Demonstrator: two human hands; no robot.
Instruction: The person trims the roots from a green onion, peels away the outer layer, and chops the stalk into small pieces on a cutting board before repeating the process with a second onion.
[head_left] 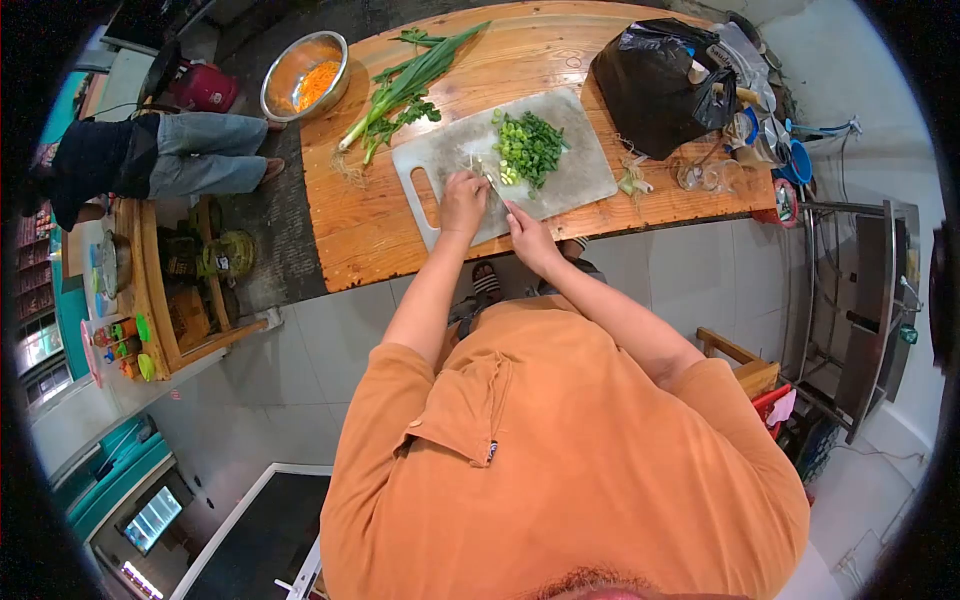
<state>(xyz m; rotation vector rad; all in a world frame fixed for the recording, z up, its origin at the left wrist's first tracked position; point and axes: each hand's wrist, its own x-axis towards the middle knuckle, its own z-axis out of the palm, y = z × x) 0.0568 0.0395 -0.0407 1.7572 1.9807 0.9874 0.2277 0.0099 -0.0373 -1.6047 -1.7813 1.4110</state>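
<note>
A grey-white cutting board with a handle slot lies on the wooden table. My right hand is closed round the handle of a knife, its blade pointing up and left over the board. Beside the blade, my left hand is closed, its fingertips on a pale end of spring onion. Thin whitish root bits lie just above these fingers. A pile of chopped spring onion sits on the middle of the board. Whole spring onions and leafy herb sprigs lie on the table, beyond and left of the board.
A metal bowl with shredded orange food stands at the table's left edge. A black plastic bag, onion scraps and a glass jar are to the right. Another person stands at the far left near a wooden shelf.
</note>
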